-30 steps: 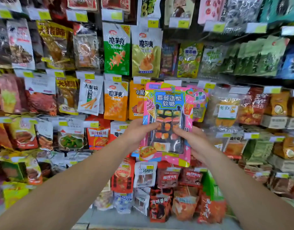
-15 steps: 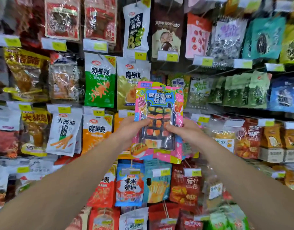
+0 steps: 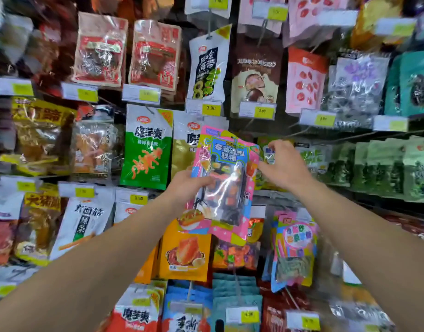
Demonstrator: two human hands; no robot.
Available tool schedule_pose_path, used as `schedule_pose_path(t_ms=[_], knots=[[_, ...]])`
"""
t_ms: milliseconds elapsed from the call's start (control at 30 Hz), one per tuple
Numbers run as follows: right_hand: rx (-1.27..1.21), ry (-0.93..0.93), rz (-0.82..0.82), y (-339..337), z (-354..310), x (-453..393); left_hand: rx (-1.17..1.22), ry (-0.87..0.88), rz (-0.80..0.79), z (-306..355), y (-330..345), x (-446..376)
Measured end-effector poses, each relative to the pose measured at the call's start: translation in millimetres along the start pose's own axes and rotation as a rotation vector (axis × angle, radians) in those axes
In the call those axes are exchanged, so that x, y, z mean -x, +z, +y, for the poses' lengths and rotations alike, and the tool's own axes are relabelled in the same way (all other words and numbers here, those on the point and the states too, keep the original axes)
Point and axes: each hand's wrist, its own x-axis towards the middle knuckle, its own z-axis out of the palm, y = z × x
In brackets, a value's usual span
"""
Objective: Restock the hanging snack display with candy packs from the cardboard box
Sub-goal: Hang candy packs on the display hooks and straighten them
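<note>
My left hand (image 3: 187, 185) grips the left edge of a pink candy pack (image 3: 224, 183) with a blue label and a clear window of sushi-shaped gummies. The pack is held tilted in front of the hanging snack display (image 3: 146, 147), at its middle. Just right of the pack, my right hand (image 3: 284, 166) is off it, fingers bent against a yellow-green hanging pack (image 3: 268, 152) behind. Whether that hand grips anything is unclear. A similar pink candy pack (image 3: 296, 245) hangs lower right. The cardboard box is out of view.
Rows of snack bags hang on pegs all around, with yellow price tags (image 3: 211, 108) at the peg ends. Green bags (image 3: 383, 166) fill the shelf at right. An orange bag (image 3: 184, 252) hangs directly under the held pack.
My right hand has let go of the pack and moved right to the hanging packs behind. The pack now tilts in my left hand alone, and my view has moved higher up the display.
</note>
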Motion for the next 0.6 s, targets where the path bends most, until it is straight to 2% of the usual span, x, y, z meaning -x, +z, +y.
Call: schedule_pose_path(t_ms=[233,467,600], knots=[[0.12,-0.197,0.145,-5,8,-67,-0.06,0.023,0.051,11,25,-35],[0.245,-0.294,0.122,-8,21,-109,-0.124,0.085,0.058,19,48,-62],[0.26,-0.337,0.198,-10,27,-124,-0.141,0.104,0.062,27,56,-73]])
